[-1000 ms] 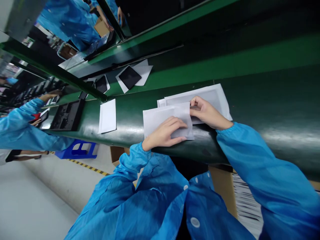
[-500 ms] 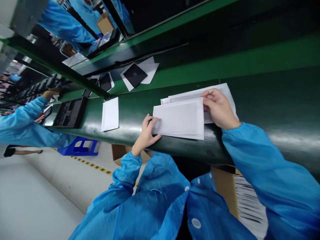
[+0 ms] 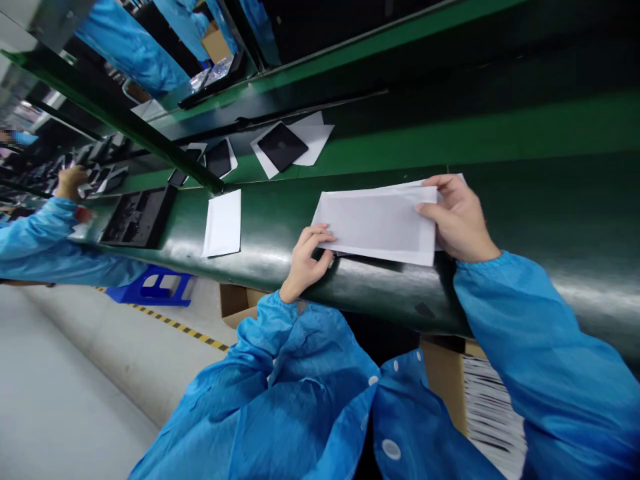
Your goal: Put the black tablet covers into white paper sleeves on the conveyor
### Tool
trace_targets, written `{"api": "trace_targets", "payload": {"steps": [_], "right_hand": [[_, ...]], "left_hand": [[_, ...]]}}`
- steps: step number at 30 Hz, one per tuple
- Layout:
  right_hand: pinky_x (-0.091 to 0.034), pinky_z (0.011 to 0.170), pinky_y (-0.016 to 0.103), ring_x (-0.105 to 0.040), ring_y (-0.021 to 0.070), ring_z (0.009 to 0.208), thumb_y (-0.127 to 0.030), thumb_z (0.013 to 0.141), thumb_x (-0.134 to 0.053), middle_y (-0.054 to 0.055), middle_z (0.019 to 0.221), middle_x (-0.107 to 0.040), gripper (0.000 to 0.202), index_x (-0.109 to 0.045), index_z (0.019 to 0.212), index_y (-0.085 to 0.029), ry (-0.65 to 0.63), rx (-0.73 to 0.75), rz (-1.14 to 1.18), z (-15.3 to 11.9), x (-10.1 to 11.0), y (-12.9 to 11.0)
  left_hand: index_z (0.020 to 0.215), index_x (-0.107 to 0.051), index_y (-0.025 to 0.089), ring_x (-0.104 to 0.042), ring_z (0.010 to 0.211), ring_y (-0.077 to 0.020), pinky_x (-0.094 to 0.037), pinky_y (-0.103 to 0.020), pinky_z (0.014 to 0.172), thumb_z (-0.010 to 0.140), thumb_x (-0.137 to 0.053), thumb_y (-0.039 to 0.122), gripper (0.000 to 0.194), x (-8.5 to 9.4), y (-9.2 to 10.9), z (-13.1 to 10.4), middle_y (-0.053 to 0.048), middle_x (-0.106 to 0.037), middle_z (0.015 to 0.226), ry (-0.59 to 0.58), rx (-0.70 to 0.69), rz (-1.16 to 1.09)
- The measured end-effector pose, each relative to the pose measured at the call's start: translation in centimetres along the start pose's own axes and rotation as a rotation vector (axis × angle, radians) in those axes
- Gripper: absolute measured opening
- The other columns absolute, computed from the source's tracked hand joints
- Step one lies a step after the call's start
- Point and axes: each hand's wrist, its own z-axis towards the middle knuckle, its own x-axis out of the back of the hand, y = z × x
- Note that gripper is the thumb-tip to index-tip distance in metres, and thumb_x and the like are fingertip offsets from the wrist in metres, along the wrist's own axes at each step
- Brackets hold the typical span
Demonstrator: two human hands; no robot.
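Note:
A white, partly see-through sleeve (image 3: 377, 223) lies slightly tilted over other white sheets on the dark green bench (image 3: 270, 230). My right hand (image 3: 460, 217) pinches its right end between thumb and fingers. At the lower left corner, my left hand (image 3: 309, 260) has its thumb and fingers apart, with the fingertips resting on the sleeve. What lies beneath the sleeve is mostly hidden; only edges show at the upper right and below. Another white sheet (image 3: 223, 223) is on the bench to the left.
Dark flat devices (image 3: 283, 147) lie on white sheets behind a green post (image 3: 150, 143). A black tray (image 3: 140, 217) is at the left, near another person's hand (image 3: 73, 181). Below are a blue stool (image 3: 150, 285) and a box of stacked sheets (image 3: 493, 407).
The top sleeve has shifted right and up with my right hand, covering more of the sheets beneath. My left hand has moved slightly right. The other person's hand at the left has moved.

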Motion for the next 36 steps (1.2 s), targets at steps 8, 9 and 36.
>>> {"api": "trace_targets", "payload": {"steps": [8,9,36], "right_hand": [[-0.055,0.089,0.036,-0.063,0.0182,0.092,-0.005,0.058,-0.072,0.002,0.094,-0.063,0.033,-0.064,0.086,-0.021,0.364,0.089,-0.152,1.6,3.4,-1.6],[-0.055,0.089,0.037,-0.064,0.0181,0.091,-0.004,0.057,-0.073,0.002,0.093,-0.065,0.035,-0.065,0.087,-0.021,0.385,0.059,-0.146,1.6,3.9,-1.6],[-0.056,0.088,0.067,-0.070,0.0328,0.078,-0.047,0.056,-0.089,0.006,0.077,-0.067,0.033,-0.061,0.063,-0.032,0.823,0.468,-0.410,1.8,4.3,-2.2]], "left_hand": [[0.113,-0.070,0.022,-0.073,0.123,-0.0256,-0.063,-0.048,0.104,0.104,-0.065,0.019,0.011,-2.8,3.1,1.9,-0.009,-0.074,0.114,-0.168,-0.234,-0.086],[0.114,-0.070,0.023,-0.073,0.119,-0.0251,-0.063,-0.048,0.103,0.104,-0.065,0.020,0.012,-2.3,3.0,2.0,-0.009,-0.074,0.113,-0.199,-0.268,-0.050],[0.098,-0.055,0.025,-0.059,0.135,-0.0256,-0.044,-0.054,0.128,0.114,-0.048,0.035,0.020,1.9,-24.6,15.9,-0.012,-0.059,0.124,0.290,0.223,0.160]]}}
